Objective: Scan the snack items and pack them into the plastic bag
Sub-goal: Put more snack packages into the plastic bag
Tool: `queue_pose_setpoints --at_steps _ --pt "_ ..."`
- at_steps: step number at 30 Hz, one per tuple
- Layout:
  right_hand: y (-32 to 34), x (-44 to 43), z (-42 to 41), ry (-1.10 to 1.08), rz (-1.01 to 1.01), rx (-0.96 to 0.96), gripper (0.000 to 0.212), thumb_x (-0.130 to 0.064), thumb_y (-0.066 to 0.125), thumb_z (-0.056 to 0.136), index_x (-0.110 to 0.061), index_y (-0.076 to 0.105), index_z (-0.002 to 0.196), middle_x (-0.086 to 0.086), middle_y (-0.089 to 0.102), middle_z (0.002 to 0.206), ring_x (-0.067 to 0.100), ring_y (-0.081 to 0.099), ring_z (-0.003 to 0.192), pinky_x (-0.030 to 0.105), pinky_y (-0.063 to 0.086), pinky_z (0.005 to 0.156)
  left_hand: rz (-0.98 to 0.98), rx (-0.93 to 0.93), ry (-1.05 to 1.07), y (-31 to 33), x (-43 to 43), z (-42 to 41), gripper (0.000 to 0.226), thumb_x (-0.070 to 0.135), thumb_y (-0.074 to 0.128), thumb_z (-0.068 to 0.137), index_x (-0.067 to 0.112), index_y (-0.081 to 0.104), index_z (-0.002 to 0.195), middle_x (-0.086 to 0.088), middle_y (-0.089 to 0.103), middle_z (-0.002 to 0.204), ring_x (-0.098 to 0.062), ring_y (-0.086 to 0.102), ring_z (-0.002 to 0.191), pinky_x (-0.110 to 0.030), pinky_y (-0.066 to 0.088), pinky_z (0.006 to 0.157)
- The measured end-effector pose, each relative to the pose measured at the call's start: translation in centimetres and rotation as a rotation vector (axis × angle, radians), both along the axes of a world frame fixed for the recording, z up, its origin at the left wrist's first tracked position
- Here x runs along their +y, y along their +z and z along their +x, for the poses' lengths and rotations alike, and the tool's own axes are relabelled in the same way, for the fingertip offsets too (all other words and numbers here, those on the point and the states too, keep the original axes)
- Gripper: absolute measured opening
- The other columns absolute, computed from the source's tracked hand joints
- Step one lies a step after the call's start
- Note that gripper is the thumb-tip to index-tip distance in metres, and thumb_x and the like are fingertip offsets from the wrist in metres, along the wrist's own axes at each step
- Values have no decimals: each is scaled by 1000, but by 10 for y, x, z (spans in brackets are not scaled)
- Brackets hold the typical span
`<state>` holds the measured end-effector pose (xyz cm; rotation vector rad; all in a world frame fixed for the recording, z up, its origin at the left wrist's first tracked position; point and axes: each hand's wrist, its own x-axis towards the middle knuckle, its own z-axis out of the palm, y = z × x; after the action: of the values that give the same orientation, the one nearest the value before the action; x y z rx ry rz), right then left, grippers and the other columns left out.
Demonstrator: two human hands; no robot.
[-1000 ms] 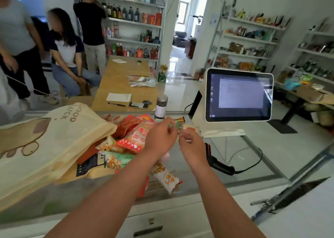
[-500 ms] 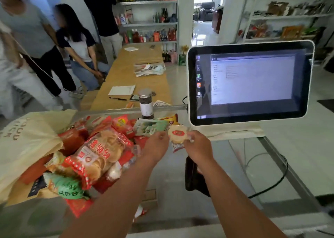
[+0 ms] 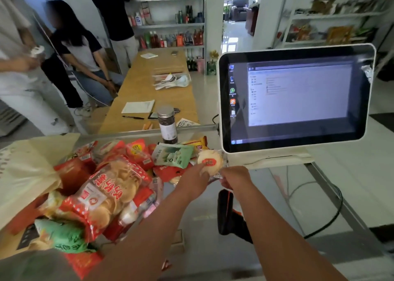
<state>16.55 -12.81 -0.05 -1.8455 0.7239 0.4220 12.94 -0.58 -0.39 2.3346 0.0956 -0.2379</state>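
Both bare forearms are stretched forward, wrists drawn close together. The left hand (image 3: pixel 191 183) is curled, thumb pressed onto the near edge of a round snack packet (image 3: pixel 210 162). The right hand (image 3: pixel 234 177) is closed knuckles-up, with the wrapper's edge pinched at its fingertips.

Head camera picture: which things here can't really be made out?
In the head view:
the scanner: largely hidden behind the right forearm
the monitor text: too small, blurred
the bag: cut off by the left edge
the round snack label: too small to read
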Motion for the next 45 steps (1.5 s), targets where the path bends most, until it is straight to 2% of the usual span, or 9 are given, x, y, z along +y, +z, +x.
queue_pose_setpoints --at_steps 5,8,14,19,24,27,32,37,45 --pt "11 14 -14 14 -61 -207 13 -19 65 86 -15 64 73 2 65 69 14 61 58 22 50 54 -174 17 -39 4 8 -1 43 27 37 103 19 40 146 -7 44 146 -21 42 131 -20 32 96" --pt "18 26 -36 126 -123 -434 20 -22 58 91 -16 67 74 2 67 75 13 62 65 20 48 58 -502 118 119 16 12 -2 44 43 30 104 17 52 132 -6 54 135 -23 48 124 -35 38 106" --pt "9 55 -73 319 -446 -900 12 -6 62 86 -7 74 88 10 68 86 25 62 80 29 48 70 -1192 330 391 54 50 -10 60 61 30 97 10 61 105 -17 68 93 -30 64 86 -41 53 72" --pt "11 75 -91 389 -648 -1150 18 4 68 73 -7 74 86 9 64 83 25 62 73 22 43 67 -1136 253 340 67 84 -23 13 17 54 97 8 62 102 -5 72 71 -18 68 58 -26 55 50" --pt "18 86 -107 362 -665 -1261 18 8 68 73 -5 73 84 10 62 84 24 61 74 22 47 69 -1145 157 378 71 97 -42 14 11 50 99 6 59 109 -8 69 86 -15 69 59 -24 55 47" --pt "26 95 -122 192 -471 -1184 19 7 67 79 -10 70 87 8 61 92 19 60 81 22 49 75 -1171 97 375 75 101 -53 10 10 49 100 10 59 97 -7 67 87 -15 66 63 -21 54 47" --pt "61 105 -141 -157 583 -482 12 -13 58 91 -9 60 102 11 71 83 26 66 67 39 58 71 -1244 68 313 76 106 -65 26 16 48 101 7 58 123 -6 71 99 -16 69 81 -25 56 60" --pt "68 101 -147 -73 546 -507 11 -10 56 93 -6 65 89 8 70 73 20 63 61 34 56 61 -1262 101 310 68 106 -70 55 29 69 87 15 48 136 -14 60 129 -27 64 106 -40 55 89" --pt "45 82 -147 20 429 -453 13 -14 56 93 -11 66 87 5 67 73 16 61 63 27 48 51 -1121 46 344 45 93 -60 113 49 93 44 20 43 140 -7 62 128 -27 55 120 -51 41 105"
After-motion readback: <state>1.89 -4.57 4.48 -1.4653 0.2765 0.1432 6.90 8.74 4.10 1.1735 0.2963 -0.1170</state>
